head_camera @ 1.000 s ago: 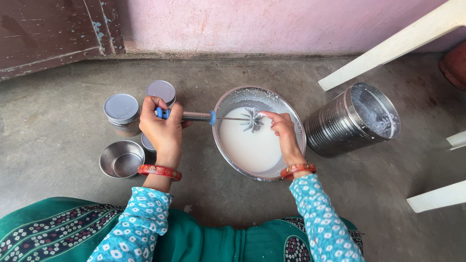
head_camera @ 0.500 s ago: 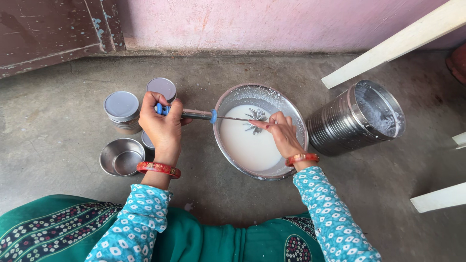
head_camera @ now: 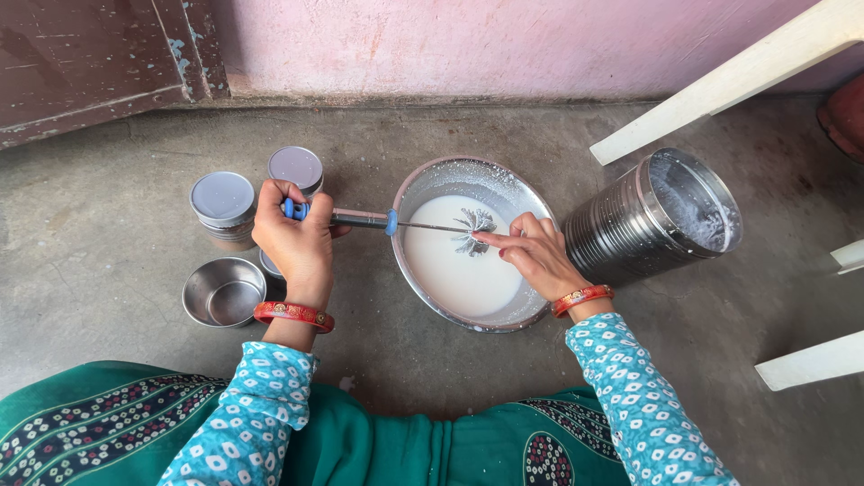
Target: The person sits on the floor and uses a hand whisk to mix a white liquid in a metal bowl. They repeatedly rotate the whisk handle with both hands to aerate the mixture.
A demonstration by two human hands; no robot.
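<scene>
Left grip [head_camera: 292, 243]: you clench the blue-handled whisk [head_camera: 378, 220].
Right grip [head_camera: 531, 256]: released, your fingertips touch the whisk head.
Below it: steel bowl [head_camera: 423, 180] of white liquid.

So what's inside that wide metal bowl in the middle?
The wide metal bowl holds a white liquid, with the whisk head lying over it. The right hand touches the whisk head and covers part of the bowl's far side.

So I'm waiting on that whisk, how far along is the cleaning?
Done: the tin lies tipped, only white residue inside. In hand: the left hand holds the whisk by its handle over the bowl of white liquid, while the right hand fingers its head. Left: the head looks coated.
</scene>
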